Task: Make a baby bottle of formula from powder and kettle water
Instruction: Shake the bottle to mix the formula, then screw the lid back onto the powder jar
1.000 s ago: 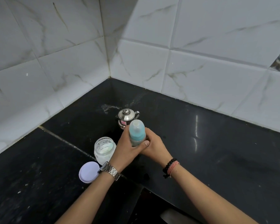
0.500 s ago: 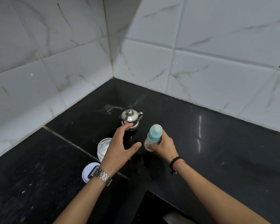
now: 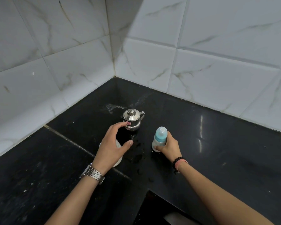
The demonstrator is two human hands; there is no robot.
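Observation:
A baby bottle (image 3: 159, 137) with a blue teat cap stands on the black counter (image 3: 225, 151); my right hand (image 3: 168, 146) grips its lower body. A small steel kettle (image 3: 132, 119) with a lid sits behind, near the wall corner. My left hand (image 3: 113, 143) hovers spread just in front of the kettle, fingertips close to its side, thumb out, holding nothing. The glass powder jar (image 3: 118, 157) lies mostly hidden under my left hand.
White marble tiles form the corner walls (image 3: 201, 62) behind the counter. Water drops (image 3: 139, 159) and a wet smear (image 3: 111, 108) lie on the counter. A cut-out edge (image 3: 151, 192) of the counter drops away between my forearms.
My left hand let go of the bottle and reached forward toward the kettle. My right hand moved the bottle to the right and set it on the counter.

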